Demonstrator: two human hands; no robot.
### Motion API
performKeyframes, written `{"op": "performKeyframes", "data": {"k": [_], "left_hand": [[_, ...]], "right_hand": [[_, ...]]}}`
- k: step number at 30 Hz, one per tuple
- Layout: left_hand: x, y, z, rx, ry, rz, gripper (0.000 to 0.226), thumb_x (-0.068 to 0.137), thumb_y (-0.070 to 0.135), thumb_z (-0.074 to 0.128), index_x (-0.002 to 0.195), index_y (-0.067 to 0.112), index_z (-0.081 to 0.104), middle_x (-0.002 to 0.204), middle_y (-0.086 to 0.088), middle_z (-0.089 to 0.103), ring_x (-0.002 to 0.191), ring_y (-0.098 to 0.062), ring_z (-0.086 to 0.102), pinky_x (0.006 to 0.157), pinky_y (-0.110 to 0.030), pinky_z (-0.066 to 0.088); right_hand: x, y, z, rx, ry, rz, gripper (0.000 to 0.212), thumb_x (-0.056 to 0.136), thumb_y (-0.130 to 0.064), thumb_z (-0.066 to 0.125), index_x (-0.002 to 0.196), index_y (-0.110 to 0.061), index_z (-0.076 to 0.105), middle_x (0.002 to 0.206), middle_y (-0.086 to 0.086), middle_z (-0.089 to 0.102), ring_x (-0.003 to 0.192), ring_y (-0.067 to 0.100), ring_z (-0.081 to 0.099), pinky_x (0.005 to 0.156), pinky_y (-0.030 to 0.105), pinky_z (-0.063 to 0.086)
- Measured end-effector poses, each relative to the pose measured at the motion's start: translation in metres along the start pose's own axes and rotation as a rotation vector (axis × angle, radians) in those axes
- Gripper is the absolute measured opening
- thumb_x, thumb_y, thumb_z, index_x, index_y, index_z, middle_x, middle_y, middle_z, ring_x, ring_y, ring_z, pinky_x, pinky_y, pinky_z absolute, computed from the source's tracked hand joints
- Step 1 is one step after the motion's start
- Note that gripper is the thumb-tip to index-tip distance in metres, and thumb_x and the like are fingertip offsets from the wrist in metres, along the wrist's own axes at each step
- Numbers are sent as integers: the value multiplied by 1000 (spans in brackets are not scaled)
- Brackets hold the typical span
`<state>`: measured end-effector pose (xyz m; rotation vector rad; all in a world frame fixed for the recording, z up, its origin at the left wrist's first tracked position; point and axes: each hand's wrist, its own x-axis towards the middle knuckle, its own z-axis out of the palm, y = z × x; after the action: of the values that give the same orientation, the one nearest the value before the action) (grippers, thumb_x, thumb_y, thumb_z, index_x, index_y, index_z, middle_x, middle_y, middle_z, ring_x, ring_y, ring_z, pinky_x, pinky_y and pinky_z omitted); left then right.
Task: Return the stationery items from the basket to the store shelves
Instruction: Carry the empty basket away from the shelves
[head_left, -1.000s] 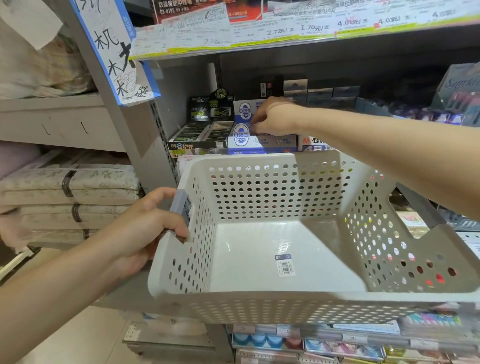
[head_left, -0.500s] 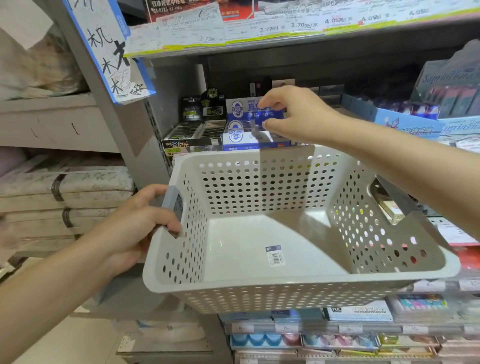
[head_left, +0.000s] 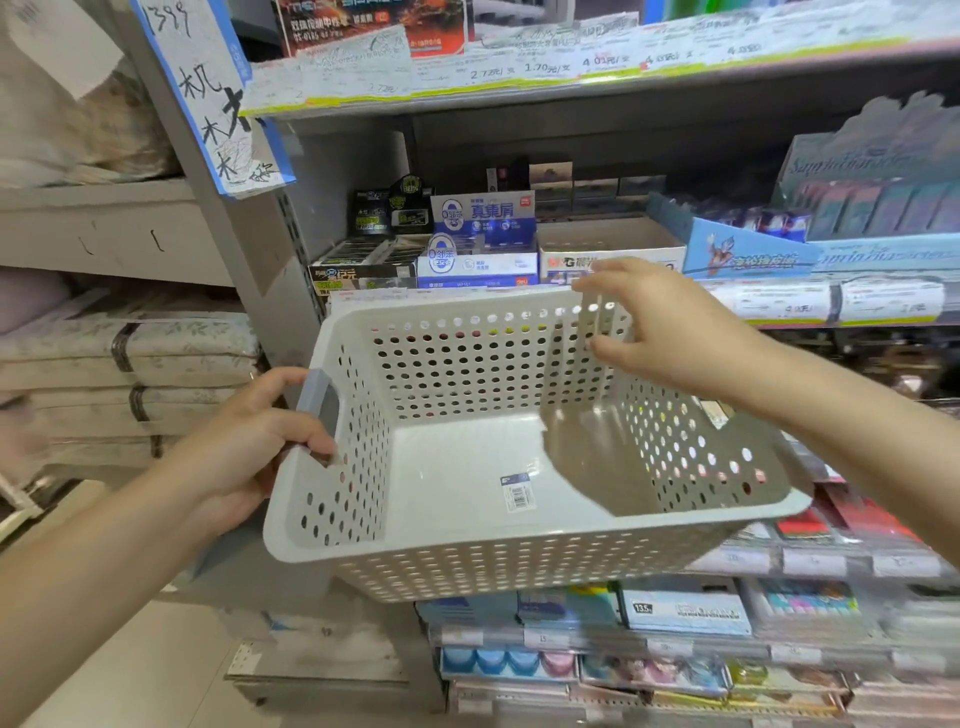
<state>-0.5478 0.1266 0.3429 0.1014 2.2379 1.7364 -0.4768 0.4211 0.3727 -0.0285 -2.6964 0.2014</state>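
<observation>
One basket (head_left: 519, 540), two hands (head_left: 244, 447) (head_left: 670, 332), perhaps five display boxes (head_left: 478, 244).

- This is a shop, a stationery aisle by the look of it.
- Metal shelves (head_left: 597, 91) carry strips of price labels (head_left: 524, 70) along their front edges.
- Boxed erasers (head_left: 480, 244) and other small packs sit in open display cartons.
- A handwritten paper sign (head_left: 213, 98) hangs from the upright.
- Folded, banded bedding (head_left: 130, 358) is stacked in the next bay.
</observation>
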Motion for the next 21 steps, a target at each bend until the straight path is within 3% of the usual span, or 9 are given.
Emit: {"op": "performKeyframes", "data": {"k": [4, 11, 16, 19, 21], "left_hand": [[-22, -4, 19, -38, 36, -24, 48, 75, -17, 51, 95, 26, 58, 91, -20, 66, 77, -37, 63, 60, -39, 50], [-59, -26, 50, -64, 70, -70, 47, 76, -17, 50, 98, 24, 56, 95, -17, 62, 76, -33, 63, 58, -38, 50], [-74, -49, 55, -50, 92, -97, 50, 75, -16, 50, 110, 20, 55, 93, -17, 63, 80, -34, 60, 77, -47, 52], [-77, -67, 53, -42, 102, -104, 53, 74, -16, 52, 113, 19, 54, 99, -17, 63, 88, -36, 62, 80, -50, 52], [-76, -80, 49, -39, 95, -113, 52, 72, -16, 53, 110, 20, 55, 103, -17, 62, 91, -38, 62, 79, -51, 52]], "right_hand": [[-31, 27, -6, 59, -72, 36, 62, 82, -13, 63, 140, -16, 41, 151, 10, 31, 139, 22, 30, 113, 29, 23], [-74, 58, -5, 190, -118, 94, 81, 71, 19, 51, 143, -15, 37, 157, 10, 15, 144, 24, 21, 112, 27, 21], [-100, 67, 12, 319, -115, 207, 79, 78, 12, 52, 148, -8, 23, 155, 7, 24, 142, 19, 24, 110, 20, 18], [-117, 60, 27, 440, -137, 290, 77, 82, 8, 53, 149, -7, 17, 149, 8, 36, 135, 23, 36, 101, 24, 31], [-129, 55, 40, 530, -161, 378, 68, 83, 8, 52, 145, -8, 27, 131, 12, 52, 122, 29, 48, 90, 32, 41]]}}
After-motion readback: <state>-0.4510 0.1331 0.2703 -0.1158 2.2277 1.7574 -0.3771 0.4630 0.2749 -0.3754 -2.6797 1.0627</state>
